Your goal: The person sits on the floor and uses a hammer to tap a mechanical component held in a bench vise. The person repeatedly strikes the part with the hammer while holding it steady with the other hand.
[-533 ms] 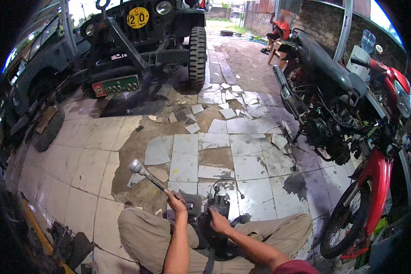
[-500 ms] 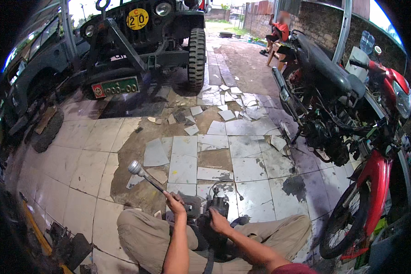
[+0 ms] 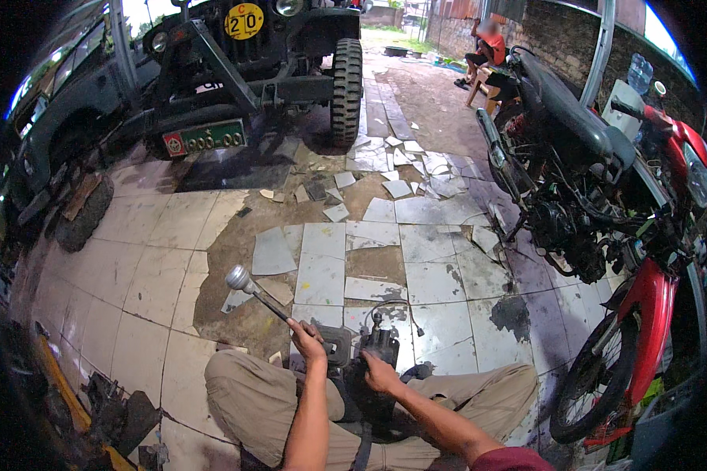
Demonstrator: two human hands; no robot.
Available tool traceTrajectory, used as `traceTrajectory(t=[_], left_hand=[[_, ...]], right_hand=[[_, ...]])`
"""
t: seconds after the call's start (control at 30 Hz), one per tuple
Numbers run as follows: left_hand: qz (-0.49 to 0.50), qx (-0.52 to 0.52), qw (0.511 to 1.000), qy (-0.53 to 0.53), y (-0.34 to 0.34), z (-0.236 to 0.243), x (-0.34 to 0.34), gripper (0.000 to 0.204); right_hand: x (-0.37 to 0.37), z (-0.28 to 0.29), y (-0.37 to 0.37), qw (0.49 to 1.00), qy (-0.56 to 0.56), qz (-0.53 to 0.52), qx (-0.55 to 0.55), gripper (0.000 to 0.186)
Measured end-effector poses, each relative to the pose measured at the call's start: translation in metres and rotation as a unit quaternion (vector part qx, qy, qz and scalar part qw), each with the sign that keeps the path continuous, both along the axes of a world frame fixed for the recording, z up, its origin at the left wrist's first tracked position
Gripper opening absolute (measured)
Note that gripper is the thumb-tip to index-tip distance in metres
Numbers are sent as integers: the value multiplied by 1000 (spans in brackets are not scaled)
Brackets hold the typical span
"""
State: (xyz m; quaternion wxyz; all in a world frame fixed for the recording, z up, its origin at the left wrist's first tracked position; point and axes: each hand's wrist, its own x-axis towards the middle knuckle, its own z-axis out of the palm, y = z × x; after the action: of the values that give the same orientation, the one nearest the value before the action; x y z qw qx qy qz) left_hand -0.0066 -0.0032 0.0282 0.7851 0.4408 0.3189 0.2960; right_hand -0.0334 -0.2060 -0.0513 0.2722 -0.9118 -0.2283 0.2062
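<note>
My left hand (image 3: 309, 341) is closed around the lower end of a slim metal rod with a silvery rounded head (image 3: 238, 276). The rod slants up and to the left, its head above the bare patch of floor. Between my folded legs stands a black mechanical part (image 3: 379, 337) with a short knob on top. My right hand (image 3: 381, 373) is closed on this part's near right side; its fingers are partly hidden. A grey flat piece with an opening (image 3: 339, 343) lies just left of the part, next to my left hand. A thin dark cable (image 3: 407, 304) loops behind it.
Broken tiles (image 3: 440, 177) lie scattered ahead. A red and black motorcycle (image 3: 581, 149) stands at right, a dark jeep (image 3: 251, 86) at far left. Behind the motorcycle sits a person (image 3: 491, 49) in orange. At lower left are a yellow bar (image 3: 67, 388) and dark parts.
The view has shifted slightly, so the scene sits a little higher and further right. Both hands keep their grips, and the rod keeps nearly the same slant.
</note>
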Motion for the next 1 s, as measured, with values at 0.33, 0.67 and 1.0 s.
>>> traceTrajectory(t=[0.33,0.67,1.0], left_hand=[[-9,13,1000,-20,1,3,1,60],[-4,0,1000,-18,-1,5,-1,61],[-25,-12,999,-22,3,-8,2,61]], right_hand=[[12,-14,-18,997,9,33,63,67],[-2,1,-15,1000,0,-26,14,75],[10,-9,-13,999,1,-41,21,72]])
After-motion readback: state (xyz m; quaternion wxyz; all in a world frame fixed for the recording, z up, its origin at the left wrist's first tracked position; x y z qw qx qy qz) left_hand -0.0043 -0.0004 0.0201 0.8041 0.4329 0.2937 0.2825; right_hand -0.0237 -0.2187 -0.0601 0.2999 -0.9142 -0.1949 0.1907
